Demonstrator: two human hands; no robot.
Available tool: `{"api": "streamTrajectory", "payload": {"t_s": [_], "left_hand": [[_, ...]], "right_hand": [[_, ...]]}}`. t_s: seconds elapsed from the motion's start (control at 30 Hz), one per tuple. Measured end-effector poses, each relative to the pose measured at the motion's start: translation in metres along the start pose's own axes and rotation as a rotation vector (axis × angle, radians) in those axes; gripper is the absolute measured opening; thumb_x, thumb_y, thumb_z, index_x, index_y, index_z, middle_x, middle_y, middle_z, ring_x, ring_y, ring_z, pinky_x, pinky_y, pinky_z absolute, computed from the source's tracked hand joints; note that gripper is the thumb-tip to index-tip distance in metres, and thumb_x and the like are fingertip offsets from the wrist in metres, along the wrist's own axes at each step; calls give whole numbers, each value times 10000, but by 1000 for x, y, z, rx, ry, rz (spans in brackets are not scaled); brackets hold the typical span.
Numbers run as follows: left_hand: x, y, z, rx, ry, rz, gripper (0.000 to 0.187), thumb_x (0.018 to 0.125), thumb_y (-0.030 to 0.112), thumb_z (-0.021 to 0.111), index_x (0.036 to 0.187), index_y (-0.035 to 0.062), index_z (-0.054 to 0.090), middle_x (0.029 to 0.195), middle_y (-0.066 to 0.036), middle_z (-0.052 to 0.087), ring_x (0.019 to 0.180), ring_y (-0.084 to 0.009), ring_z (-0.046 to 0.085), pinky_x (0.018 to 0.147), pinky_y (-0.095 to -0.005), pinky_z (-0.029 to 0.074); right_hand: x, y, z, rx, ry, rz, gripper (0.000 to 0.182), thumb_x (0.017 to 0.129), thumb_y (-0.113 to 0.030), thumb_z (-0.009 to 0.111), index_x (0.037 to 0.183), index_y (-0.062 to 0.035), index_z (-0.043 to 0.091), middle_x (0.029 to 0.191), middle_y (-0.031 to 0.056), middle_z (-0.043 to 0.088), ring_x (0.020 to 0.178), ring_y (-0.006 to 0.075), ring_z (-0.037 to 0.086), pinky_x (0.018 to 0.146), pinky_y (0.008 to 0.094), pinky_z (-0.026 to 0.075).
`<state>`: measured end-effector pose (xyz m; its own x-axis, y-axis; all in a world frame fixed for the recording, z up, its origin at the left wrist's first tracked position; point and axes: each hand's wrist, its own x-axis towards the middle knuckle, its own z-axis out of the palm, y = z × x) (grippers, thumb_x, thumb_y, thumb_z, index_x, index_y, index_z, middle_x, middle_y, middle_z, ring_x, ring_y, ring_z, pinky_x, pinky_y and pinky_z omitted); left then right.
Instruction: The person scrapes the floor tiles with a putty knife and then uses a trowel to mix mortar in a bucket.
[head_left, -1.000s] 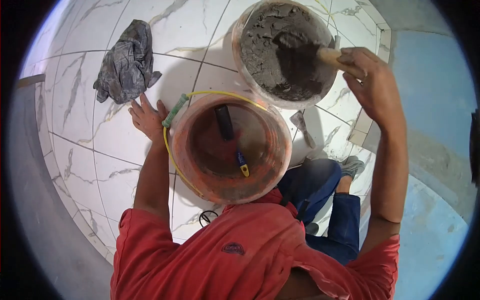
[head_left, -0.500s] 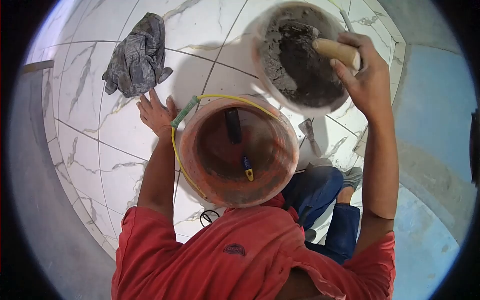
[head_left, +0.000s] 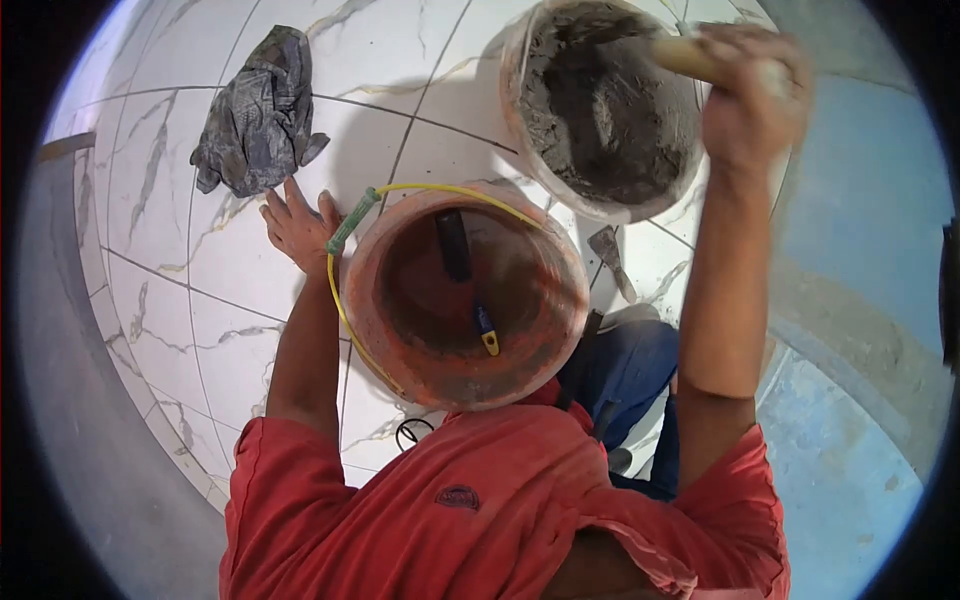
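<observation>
My right hand [head_left: 755, 95] is wrapped round the light wooden handle [head_left: 690, 60] of a tool, at the right rim of a bucket of dark grey mortar [head_left: 600, 195]. Motion blurs the hand, and the tool's working end cannot be made out. My left hand [head_left: 298, 235] rests on the tiled floor with its fingers spread. Its fingertips are near a crumpled, dusty grey cloth or bag [head_left: 262, 115]. Close in front of my body stands an orange bucket [head_left: 365, 300] with a yellow handle and green grip. A black object [head_left: 453, 245] and a blue-and-yellow handle [head_left: 486, 332] are inside it.
A small scraper [head_left: 612, 260] lies on the white tiles [head_left: 250, 335] between the buckets and my leg. A thin black cable loop [head_left: 412, 432] is near my shirt. Blue-grey floor [head_left: 850, 200] borders the tiles on the right.
My right hand has moved up and to the right with the wooden-handled tool, from over the mortar to the rim. My left hand stays on the floor. The view has shifted slightly.
</observation>
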<state>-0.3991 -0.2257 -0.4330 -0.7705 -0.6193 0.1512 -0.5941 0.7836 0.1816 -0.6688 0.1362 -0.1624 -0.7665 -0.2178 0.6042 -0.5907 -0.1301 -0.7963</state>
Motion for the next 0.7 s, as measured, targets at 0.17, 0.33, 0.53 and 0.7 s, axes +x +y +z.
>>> {"api": "streamTrajectory", "payload": {"t_s": [0.17, 0.33, 0.53, 0.7], "left_hand": [[4, 5, -3, 31, -21, -31, 684, 902, 519, 537, 1475, 173, 400, 1513, -235, 331, 1406, -450, 256, 1124, -557, 228], [4, 8, -9, 3, -12, 1, 695, 890, 496, 575, 1472, 159, 399, 1510, -246, 330, 1400, -457, 267, 1120, -553, 236], [2, 4, -6, 44, -24, -31, 700, 881, 477, 583, 1478, 164, 393, 1504, -239, 343, 1389, -460, 286, 1118, -543, 244], [6, 13, -11, 5, -20, -59, 673, 881, 486, 570, 1453, 156, 443, 1502, -242, 352, 1388, -459, 293, 1110, -561, 254]], "right_hand": [[-10, 14, 7, 31, 7, 167, 138, 742, 111, 597, 812, -3, 560, 804, 149, 635, 798, 275, 658, 827, 411, 530], [0, -11, -4, 62, -53, 10, 115, 741, 73, 605, 822, -2, 572, 785, 131, 625, 784, 256, 641, 814, 387, 530], [-33, 12, 11, -141, 97, 261, 85, 711, 8, 657, 758, -14, 590, 713, 88, 656, 650, 151, 639, 619, 290, 533], [-45, -14, 9, -194, 162, 339, 116, 682, -19, 704, 740, -35, 604, 783, 71, 666, 731, 166, 638, 710, 301, 528]]}}
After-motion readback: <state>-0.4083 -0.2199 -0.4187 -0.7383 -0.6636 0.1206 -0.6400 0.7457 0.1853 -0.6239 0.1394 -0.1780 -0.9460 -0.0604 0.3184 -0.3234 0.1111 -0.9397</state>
